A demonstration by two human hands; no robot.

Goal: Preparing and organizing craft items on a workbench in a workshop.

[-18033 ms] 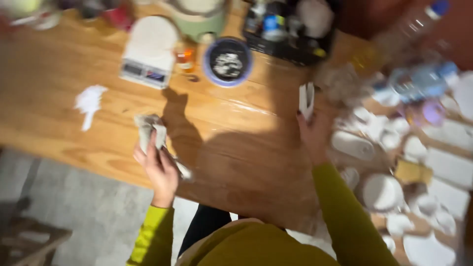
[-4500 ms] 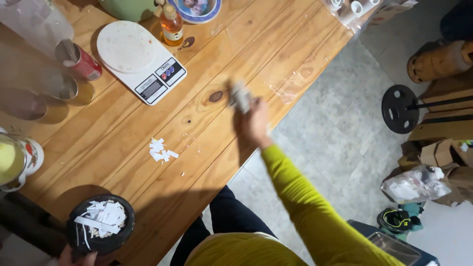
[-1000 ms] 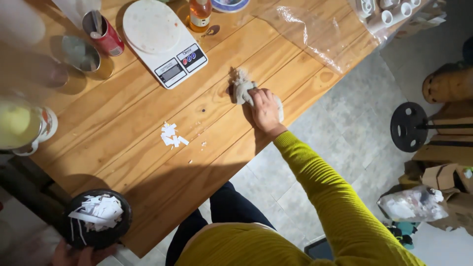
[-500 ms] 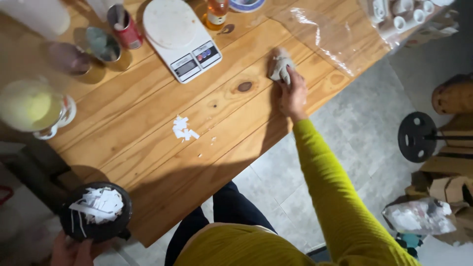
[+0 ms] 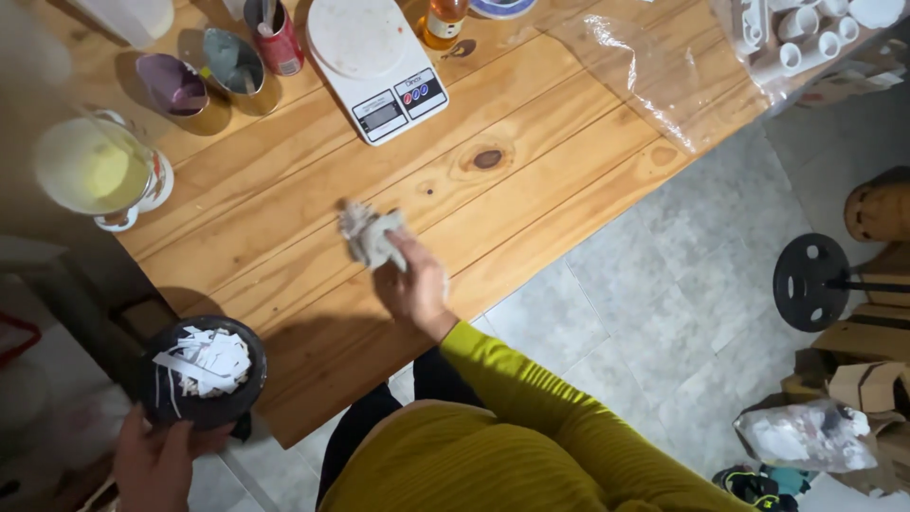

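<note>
My right hand [image 5: 415, 284] presses a crumpled grey cloth [image 5: 370, 235] onto the wooden table [image 5: 531, 180], near its front edge. My left hand [image 5: 156, 465] is at the lower left, below the table's corner. It holds a black bowl [image 5: 204, 374] filled with white paper shreds from underneath. A yellow-green sleeve covers my right arm.
A white kitchen scale [image 5: 377, 57], a red can [image 5: 275, 36], two open tins [image 5: 204, 78] and a glass of pale yellow liquid [image 5: 95, 169] stand at the back left. A clear plastic sheet [image 5: 654, 76] lies at the right. On the floor are a weight plate [image 5: 810, 282] and cardboard boxes [image 5: 867, 365].
My right hand has slid the cloth leftward across the table to where a small pile of white scraps lay; the scraps no longer show. The bowl stays in my left hand.
</note>
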